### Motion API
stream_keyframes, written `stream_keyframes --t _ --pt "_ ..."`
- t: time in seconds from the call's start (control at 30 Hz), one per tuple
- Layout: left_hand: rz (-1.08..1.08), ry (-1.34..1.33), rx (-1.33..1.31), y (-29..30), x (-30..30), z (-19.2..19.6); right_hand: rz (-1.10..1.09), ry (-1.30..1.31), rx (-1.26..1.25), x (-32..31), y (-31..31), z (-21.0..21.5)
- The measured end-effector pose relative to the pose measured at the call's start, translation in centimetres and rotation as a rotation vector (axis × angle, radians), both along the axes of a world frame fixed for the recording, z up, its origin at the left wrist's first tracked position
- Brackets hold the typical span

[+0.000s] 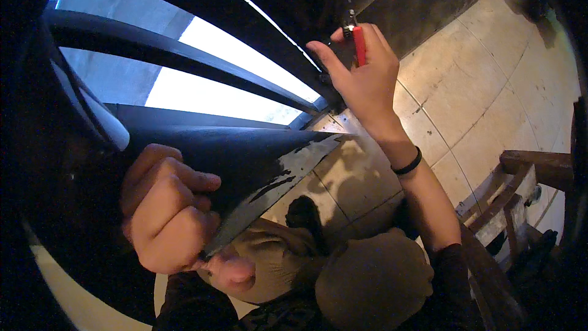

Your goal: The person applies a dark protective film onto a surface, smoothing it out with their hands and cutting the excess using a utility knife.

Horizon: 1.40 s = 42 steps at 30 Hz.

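Note:
My left hand [168,217] is closed in a fist on the near edge of a black sheet [233,156], which looks like upholstery material. The sheet stretches from that fist toward the right, and a worn grey patch runs along its near edge. Farther off, my right hand [373,83] grips red-handled pliers [359,46] with a spring between the handles. Its thumb stands out to the left, away from the handle. The pliers' metal jaws point up into the dark, beside the corner of a dark slatted frame [245,73]. What the jaws touch is too dark to make out.
Pale tiled floor [478,79] extends to the right, with dirt along the joints. A worn wooden stool-like frame [508,199] stands at the lower right. A large dark curved panel [422,15] lies beyond my right hand. Below are my bent knees [373,279].

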<state>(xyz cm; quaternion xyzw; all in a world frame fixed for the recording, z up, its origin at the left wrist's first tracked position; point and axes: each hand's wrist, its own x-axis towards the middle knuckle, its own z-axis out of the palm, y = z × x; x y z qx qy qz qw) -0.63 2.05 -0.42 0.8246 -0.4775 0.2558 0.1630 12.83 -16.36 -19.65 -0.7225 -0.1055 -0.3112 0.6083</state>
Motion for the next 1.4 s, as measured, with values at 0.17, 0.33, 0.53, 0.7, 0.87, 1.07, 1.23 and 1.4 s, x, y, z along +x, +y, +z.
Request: stream_keyframes --t 0.17,0.33,0.53,0.7,0.87,1.07,1.23,1.4 --pt "0.065 -0.016 -0.025 -0.6 -0.3 -0.2 -0.003 -0.112 -0.131 1.7 0.1 0.3" --pt "0.083 -0.010 -0.029 -0.5 -0.5 -0.2 0.048 0.059 -0.021 -0.1 -0.1 0.4" --pt "0.063 0.066 0.034 -1.0 -0.8 0.3 0.148 0.445 0.280 -3.4 -0.9 -0.4" --pt "0.192 0.030 -0.066 -1.7 -1.5 -0.2 0.038 0.448 0.394 -0.9 1.6 1.0" --pt "0.161 0.006 -0.018 -1.7 -1.0 0.3 0.124 0.632 0.608 -0.9 2.3 2.5" --pt "0.073 -0.003 -0.023 -1.1 -0.4 0.0 0.270 0.642 0.708 -1.1 1.6 2.2" --pt "-0.005 0.045 0.142 -0.2 0.1 0.6 0.312 0.672 0.676 -1.4 0.6 1.4" --pt "0.077 0.033 0.099 -0.6 -0.6 0.3 0.357 0.707 0.717 -1.8 0.2 1.6"
